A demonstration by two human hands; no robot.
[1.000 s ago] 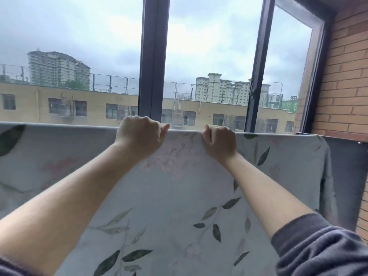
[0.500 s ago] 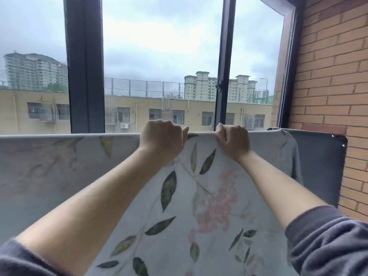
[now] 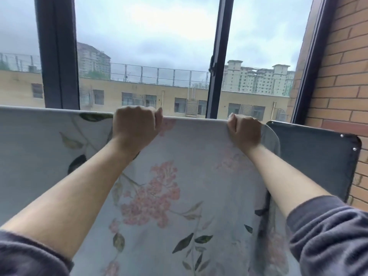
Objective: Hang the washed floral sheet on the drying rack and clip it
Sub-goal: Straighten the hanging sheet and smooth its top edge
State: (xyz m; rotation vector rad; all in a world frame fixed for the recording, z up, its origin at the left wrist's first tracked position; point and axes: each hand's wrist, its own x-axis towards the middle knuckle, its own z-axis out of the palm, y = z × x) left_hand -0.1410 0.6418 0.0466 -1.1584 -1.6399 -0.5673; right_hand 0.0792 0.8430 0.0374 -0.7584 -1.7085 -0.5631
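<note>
While left grip [image 3: 135, 126] and right grip [image 3: 245, 132] clench the floral sheet [image 3: 189, 166], a dark panel [image 3: 314, 156] stands beside it.

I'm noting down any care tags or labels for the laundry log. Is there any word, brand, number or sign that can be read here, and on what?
No text can be read anywhere.
The floral sheet shows only printed leaves and pink blossoms, and no tag is in view.
The dark panel beside it has rivets but no label.
The buildings outside carry no lettering that can be made out.
</note>
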